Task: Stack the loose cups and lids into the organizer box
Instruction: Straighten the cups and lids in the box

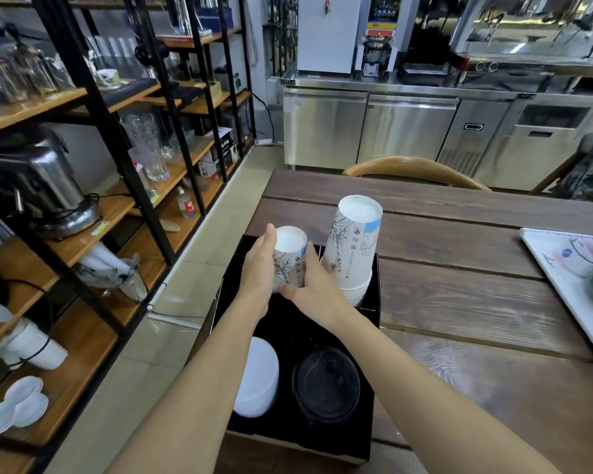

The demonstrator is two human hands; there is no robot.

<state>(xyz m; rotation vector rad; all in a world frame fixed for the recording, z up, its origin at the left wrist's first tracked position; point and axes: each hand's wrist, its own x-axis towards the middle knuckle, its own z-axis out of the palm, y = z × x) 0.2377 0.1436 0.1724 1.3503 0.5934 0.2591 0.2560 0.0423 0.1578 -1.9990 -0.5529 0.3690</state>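
1. Gripping an upside-down paper cup [290, 256] from both sides, left hand [259, 268] and right hand [314, 285] hold it over the black box's [374, 302] far-left slot.
2. Likely light, thin-walled, easily crushed; hold gently near its stiffer base.

Tall cup stack [351, 248] beside crowded box [374, 302]

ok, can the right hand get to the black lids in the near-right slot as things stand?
Probably yes, but not right away. The black lids lie uncovered in the organizer box with nothing over them, just left of the right forearm. The right hand shares a grip on the small cup with the left hand, so it must release first.
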